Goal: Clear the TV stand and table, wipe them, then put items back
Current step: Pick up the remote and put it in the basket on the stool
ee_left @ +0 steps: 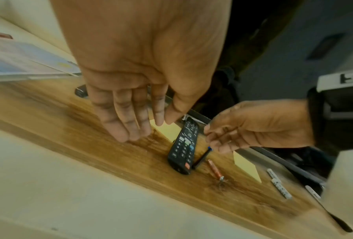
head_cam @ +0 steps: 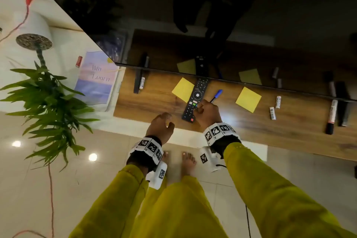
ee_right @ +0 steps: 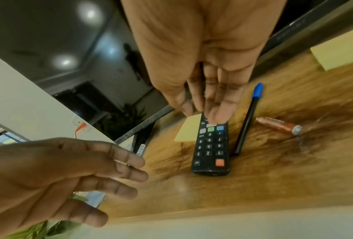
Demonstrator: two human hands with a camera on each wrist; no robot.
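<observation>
Right now the right hand (head_cam: 208,112) hovers over the black remote (head_cam: 195,100), its fingers (ee_right: 216,103) straight and close together, tips at the coloured buttons midway along the remote — whether they touch it or hang just above cannot be told, and they grip nothing. The left hand (head_cam: 161,124) is beside it, over the front edge of the wooden TV stand (head_cam: 154,106), fingers loosely extended and slightly spread, holding nothing.

The remote lies flat on the stand, its red power button toward the person, its far end under the edge of the television (head_cam: 193,15). Just to its right lies a pen with a blue cap (head_cam: 216,95), parallel and nearly touching; beyond that, in the right wrist view, a copper-coloured battery (ee_right: 277,125). A yellow sticky note (head_cam: 182,89) sits against the remote's left side, a second yellow note (head_cam: 248,99) well to the right. Farther right — small white batteries (head_cam: 272,113) and a marker (head_cam: 331,117). A green plant (head_cam: 48,102) stands on the floor at left.
</observation>
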